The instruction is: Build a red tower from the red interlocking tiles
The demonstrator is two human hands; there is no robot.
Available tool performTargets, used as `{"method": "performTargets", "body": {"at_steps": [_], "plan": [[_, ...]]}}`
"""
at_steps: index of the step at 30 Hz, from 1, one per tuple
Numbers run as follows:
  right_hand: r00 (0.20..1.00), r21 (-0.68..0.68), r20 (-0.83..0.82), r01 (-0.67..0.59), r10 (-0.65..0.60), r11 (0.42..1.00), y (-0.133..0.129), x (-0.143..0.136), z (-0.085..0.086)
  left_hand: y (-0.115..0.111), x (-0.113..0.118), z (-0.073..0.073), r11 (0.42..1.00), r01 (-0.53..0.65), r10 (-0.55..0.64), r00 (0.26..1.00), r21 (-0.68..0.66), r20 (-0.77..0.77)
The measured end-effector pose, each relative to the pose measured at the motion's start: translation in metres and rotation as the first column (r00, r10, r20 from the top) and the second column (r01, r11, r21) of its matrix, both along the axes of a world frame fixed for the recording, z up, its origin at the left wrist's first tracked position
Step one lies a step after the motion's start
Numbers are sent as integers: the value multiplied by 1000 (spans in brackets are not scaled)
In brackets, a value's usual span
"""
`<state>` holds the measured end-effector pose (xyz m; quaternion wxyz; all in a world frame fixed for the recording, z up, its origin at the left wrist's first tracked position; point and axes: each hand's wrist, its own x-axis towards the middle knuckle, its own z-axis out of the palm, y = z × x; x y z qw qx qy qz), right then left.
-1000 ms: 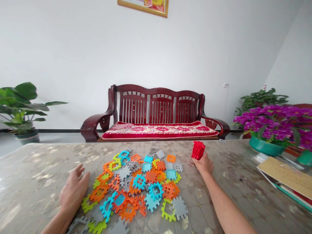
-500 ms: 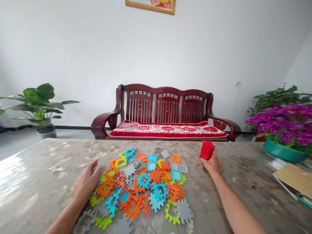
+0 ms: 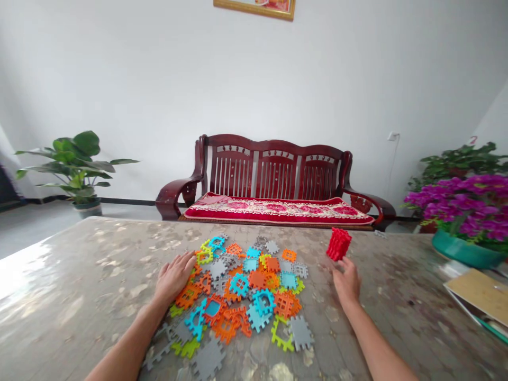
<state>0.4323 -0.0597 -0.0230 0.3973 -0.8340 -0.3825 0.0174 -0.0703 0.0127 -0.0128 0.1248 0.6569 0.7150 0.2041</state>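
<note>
Many flat notched pieces in orange, blue, grey and lime lie in a loose pile, among them a blue piece (image 3: 264,302) and a grey square piece (image 3: 300,332). My left hand (image 3: 174,276) rests palm down at the pile's left edge, fingers extended over some orange and lime pieces. A stack of red pieces (image 3: 338,244) stands on the table to the right of the pile. Just in front of it is my right hand (image 3: 348,280), its fingers apart and nothing between them.
The patterned table (image 3: 99,275) extends to both sides. At the right are purple flowers in a green pot (image 3: 466,248) and a cardboard-coloured folder (image 3: 480,291). Behind the table stands a wooden bench (image 3: 278,177); a potted plant (image 3: 85,182) is on the left.
My left hand has moved right onto the pile's edge. My right hand has let go of the red stack and drawn back slightly. The camera view has shifted a little left.
</note>
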Motion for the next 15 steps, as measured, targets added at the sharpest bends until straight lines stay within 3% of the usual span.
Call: {"method": "performTargets", "body": {"at_steps": [4, 11, 15], "plan": [[982, 15, 1, -188, 188, 982, 4, -40, -4, 6, 19, -1, 999, 0, 2, 998, 40, -57], [932, -281, 125, -295, 340, 913, 21, -96, 5, 6, 43, -3, 996, -5, 14, 994, 87, -105], [892, -231, 133, -397, 433, 888, 21, -105, 4, 2, 50, -2, 994, 18, -10, 997, 108, -77]]}}
